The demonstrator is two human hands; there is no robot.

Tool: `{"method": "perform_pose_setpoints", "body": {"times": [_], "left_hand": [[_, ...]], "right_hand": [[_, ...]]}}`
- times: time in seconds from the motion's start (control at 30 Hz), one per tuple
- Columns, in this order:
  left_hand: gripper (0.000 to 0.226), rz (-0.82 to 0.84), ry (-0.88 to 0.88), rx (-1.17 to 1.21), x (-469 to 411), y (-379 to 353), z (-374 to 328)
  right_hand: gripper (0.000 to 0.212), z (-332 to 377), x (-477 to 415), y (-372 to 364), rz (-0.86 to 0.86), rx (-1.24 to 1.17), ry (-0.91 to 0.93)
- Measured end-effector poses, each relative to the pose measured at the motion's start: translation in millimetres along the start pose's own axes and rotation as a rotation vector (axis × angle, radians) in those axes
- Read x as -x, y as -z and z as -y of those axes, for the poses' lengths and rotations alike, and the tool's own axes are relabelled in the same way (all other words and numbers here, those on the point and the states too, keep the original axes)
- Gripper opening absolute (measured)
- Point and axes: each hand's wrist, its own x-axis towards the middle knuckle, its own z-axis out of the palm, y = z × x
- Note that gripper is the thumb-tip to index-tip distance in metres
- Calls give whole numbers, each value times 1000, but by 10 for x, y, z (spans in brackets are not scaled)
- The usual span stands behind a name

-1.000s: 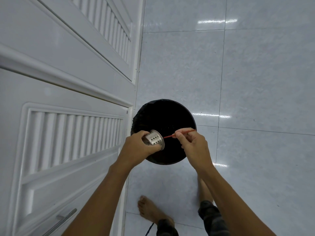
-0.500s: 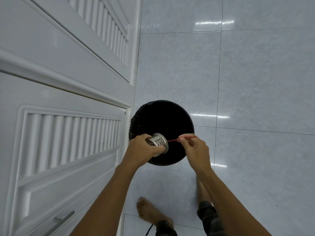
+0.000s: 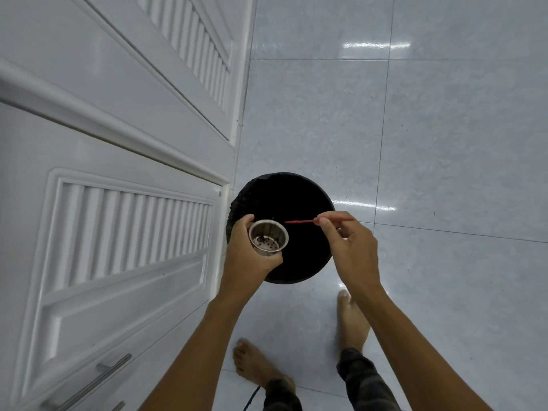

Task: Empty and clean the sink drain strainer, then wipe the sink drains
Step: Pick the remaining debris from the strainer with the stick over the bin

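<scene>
Two hands work above a black round bin [image 3: 296,262] that stands on a pale tiled floor [image 3: 444,143], just beside white louvred cabinet doors [image 3: 118,218]. My left hand [image 3: 249,262] is wrapped around a small steel drain strainer [image 3: 268,237], mouth turned up toward the camera, held over the left part of the bin's opening. Dark specks of debris lie on its perforated bottom. My right hand [image 3: 353,247] pinches a thin red stick [image 3: 308,221] between thumb and fingertips; the stick lies roughly level, its free tip just right of the strainer's rim and not inside it.

I judge the emptying unfinished, since debris remains in the cup. From here the risks are plain. Scraping with the stick could flick wet bits past the bin's edge onto the floor, near my bare feet [image 3: 258,366]. The strainer is smooth metal and likely wet, so a hard poke could twist it out of my grip and drop it into the bin. The stick looks thin and may bend or snap under pressure.
</scene>
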Motion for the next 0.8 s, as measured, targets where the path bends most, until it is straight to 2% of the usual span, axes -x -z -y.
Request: {"method": "perform_pose_setpoints", "body": {"times": [0.2, 0.47, 0.63, 0.8], "left_hand": [[79, -280, -183, 120, 380, 379, -662], [78, -543, -332, 272, 919, 1626, -1972], [78, -727, -390, 339, 1439, 2622, -2502], [80, -962, -285, 318, 2080, 3599, -2219]], "right_hand": [[13, 832, 275, 415, -73, -101, 130], [11, 2708, 817, 893, -77, -253, 415], [9, 3839, 1323, 881, 4, -379, 610], [8, 4532, 2018, 315, 216, -394, 710]]}}
